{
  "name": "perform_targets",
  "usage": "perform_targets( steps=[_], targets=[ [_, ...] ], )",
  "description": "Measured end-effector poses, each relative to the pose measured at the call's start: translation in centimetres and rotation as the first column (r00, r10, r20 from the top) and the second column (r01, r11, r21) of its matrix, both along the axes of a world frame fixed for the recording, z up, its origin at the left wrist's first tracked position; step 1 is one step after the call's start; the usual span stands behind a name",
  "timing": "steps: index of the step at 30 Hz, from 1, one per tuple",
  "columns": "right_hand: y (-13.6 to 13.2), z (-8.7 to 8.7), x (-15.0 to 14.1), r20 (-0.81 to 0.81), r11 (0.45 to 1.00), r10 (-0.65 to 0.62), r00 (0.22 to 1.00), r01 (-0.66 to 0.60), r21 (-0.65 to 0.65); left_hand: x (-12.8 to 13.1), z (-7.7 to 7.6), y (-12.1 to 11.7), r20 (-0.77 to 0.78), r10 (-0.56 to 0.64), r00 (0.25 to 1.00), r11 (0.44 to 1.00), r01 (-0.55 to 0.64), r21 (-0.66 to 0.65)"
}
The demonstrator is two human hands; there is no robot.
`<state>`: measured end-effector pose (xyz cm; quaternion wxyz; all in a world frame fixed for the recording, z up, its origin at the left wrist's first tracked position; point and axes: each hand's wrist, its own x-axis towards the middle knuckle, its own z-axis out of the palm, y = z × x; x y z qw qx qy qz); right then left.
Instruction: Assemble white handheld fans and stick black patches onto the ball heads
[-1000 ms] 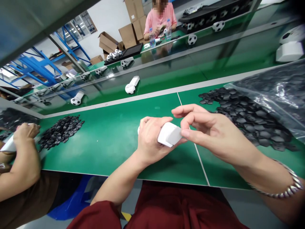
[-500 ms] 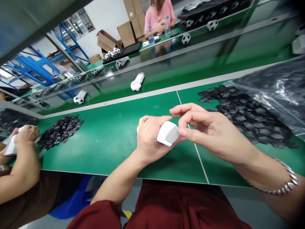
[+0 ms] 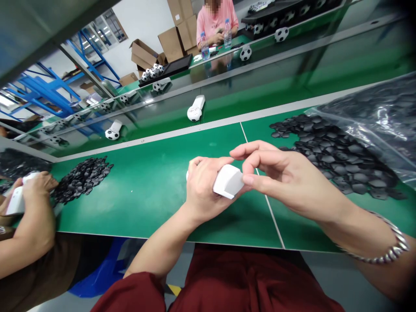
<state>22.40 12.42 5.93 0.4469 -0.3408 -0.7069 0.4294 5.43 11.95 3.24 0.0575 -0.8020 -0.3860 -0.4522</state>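
My left hand (image 3: 204, 187) is wrapped around a white plastic device (image 3: 228, 181) and holds it a little above the green table (image 3: 152, 190). My right hand (image 3: 286, 177) has its thumb and fingertips pressed against the device's near end. Whether a small piece sits under those fingertips is hidden. A heap of small black flat parts (image 3: 334, 154) lies just right of my right hand.
A clear bag of black parts (image 3: 377, 112) lies at the right. A second heap of black parts (image 3: 81, 177) lies left, beside a co-worker's hands (image 3: 34, 188) holding a white device. White football-patterned devices (image 3: 195, 110) ride the belt behind. Another person sits at the far side.
My hands and the white device have stayed almost still. The devices on the belt behind have drifted to the right. The co-worker's hands shifted slightly.
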Motion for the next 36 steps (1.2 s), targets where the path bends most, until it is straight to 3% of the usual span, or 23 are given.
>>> perform_targets(
  steps=[17, 36],
  targets=[
    [-0.10, -0.10, -0.02, 0.013, 0.999, -0.007, 1.000, 0.007, -0.037, 0.03, 0.10, -0.12, -0.010, -0.018, 1.000, 1.000, 0.018, -0.002],
    [-0.28, 0.20, -0.16, 0.094, 0.989, -0.118, 0.989, 0.109, 0.100, -0.11, 0.13, 0.02, 0.002, -0.020, 1.000, 1.000, 0.020, -0.004]
  ],
)
